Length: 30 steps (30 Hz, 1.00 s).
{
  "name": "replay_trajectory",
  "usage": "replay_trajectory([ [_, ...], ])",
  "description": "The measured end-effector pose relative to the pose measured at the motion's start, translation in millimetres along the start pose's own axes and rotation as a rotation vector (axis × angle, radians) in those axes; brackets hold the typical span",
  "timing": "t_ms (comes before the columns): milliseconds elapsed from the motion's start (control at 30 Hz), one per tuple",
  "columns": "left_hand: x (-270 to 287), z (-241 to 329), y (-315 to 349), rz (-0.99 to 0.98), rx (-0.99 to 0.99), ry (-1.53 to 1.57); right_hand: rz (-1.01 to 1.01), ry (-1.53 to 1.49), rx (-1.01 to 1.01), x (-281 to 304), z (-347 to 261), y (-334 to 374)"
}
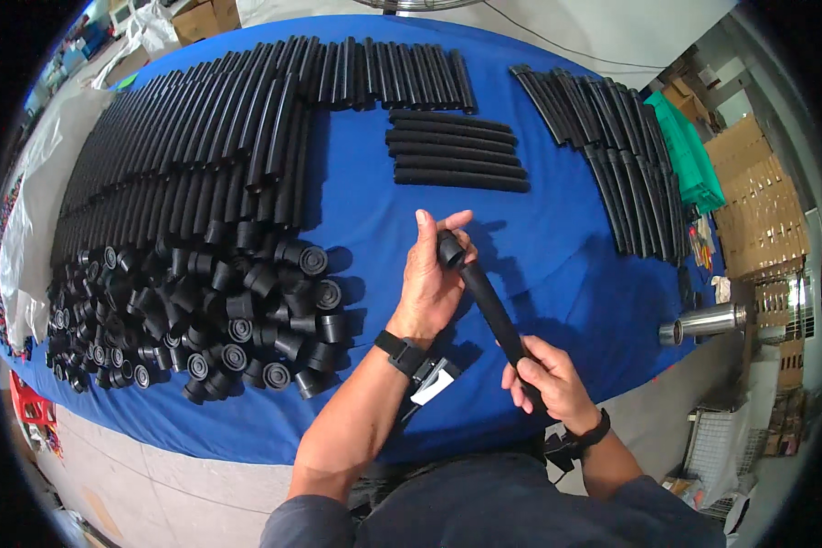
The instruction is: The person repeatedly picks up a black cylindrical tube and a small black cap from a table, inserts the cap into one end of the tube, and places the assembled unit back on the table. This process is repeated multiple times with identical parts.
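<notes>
One black cap (449,248) is held in our left hand (432,283), fingers curled, thumb raised; our right hand (557,382) grips a black tube (493,312), its tip at the cap.

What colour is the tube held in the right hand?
The tube is black, seen best in the head view.

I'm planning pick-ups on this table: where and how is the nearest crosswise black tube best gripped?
Probably around the middle of the nearest crosswise tube, from above and its near side, fingers and thumb across its length. It is long, slender and lies flat; blue cloth shows along its near side, while the next tube lies close along the far side.
</notes>
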<state>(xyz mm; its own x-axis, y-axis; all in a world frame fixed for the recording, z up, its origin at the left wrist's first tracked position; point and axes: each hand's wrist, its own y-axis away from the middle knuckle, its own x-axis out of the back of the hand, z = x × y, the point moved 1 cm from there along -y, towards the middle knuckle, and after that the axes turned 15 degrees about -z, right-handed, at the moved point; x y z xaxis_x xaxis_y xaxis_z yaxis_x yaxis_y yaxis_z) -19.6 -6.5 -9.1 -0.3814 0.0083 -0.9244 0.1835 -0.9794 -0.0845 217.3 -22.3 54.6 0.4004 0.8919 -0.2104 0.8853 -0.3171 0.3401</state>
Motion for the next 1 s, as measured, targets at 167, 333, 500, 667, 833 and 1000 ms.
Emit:
replay_trajectory([
  [167,-6,0,3,0.001,0.031,0.045,0.004,-0.069,-0.028,-4,6,-14],
  [333,-5,2,1,0.051,0.006,0.140,0.014,-0.121,-0.086,-8,10,-15],
  [500,-5,1,6,0.088,-0.072,-0.074,0.078,0.071,-0.085,-20,8,-17],
  [667,-6,-2,5,0.154,-0.094,-0.162,0.074,0.133,-0.067,-21,9,-19],
  [833,-7,-4,5,0.197,-0.100,-0.169,0.126,0.216,-0.087,-22,12,-20],
  [1000,-5,-7,5,0.215,-0.116,-0.194,0.186,0.442,-0.083,-24,11,-21],
])
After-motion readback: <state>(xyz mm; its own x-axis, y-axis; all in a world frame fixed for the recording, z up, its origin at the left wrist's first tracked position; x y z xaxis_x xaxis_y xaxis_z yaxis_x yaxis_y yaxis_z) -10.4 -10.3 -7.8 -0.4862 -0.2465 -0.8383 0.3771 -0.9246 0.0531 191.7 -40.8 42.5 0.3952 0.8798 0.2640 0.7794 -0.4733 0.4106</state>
